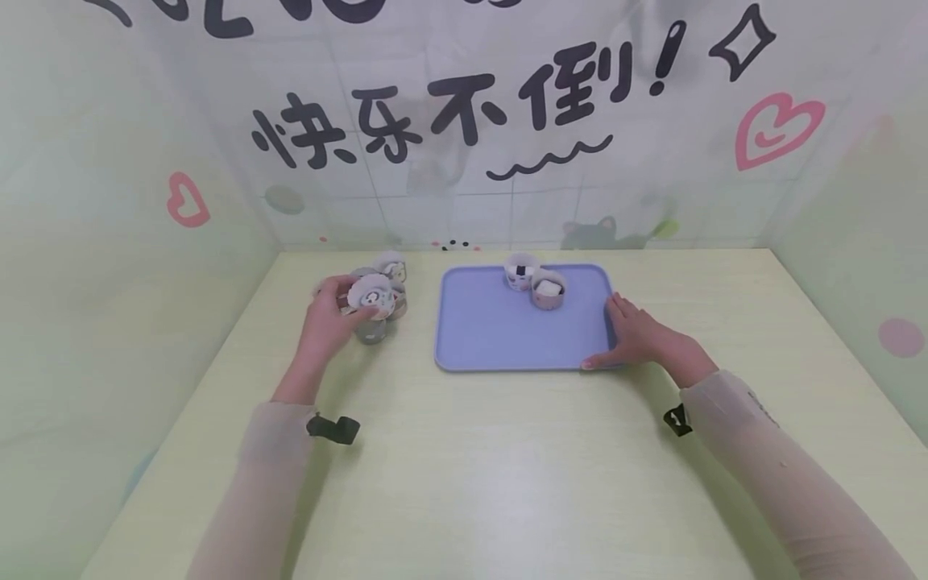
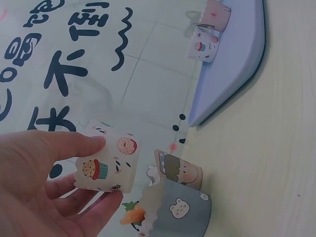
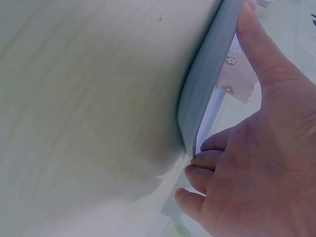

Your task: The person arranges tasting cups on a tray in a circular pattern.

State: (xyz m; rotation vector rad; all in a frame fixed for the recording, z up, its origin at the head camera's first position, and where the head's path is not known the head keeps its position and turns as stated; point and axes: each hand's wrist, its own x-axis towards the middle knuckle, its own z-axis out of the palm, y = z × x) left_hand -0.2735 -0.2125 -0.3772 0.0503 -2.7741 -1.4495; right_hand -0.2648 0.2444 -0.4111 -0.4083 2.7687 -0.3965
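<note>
My left hand [image 1: 337, 316] pinches a white paper baking cup [image 2: 111, 160] printed with a cupcake and a doughnut, thumb on one side and fingers on the other. Right below it are several more paper cups, among them a grey one [image 2: 182, 210] with a bear face and one with a cartoon face [image 2: 185, 171]. At the right end of a blue tray [image 1: 507, 330], my right hand [image 1: 641, 334] grips the rim, its thumb on the near edge and its fingers at the right side. Two cups stand inside at the back, a white one [image 2: 203, 45] and a pink one [image 1: 547, 301].
The pale wooden table [image 1: 464, 467] carries the tray and the cups. A printed curtain [image 1: 449, 185] with black lettering and pink hearts hangs behind it, and similar sheeting closes off both sides. White pieces show inside the cups on the tray.
</note>
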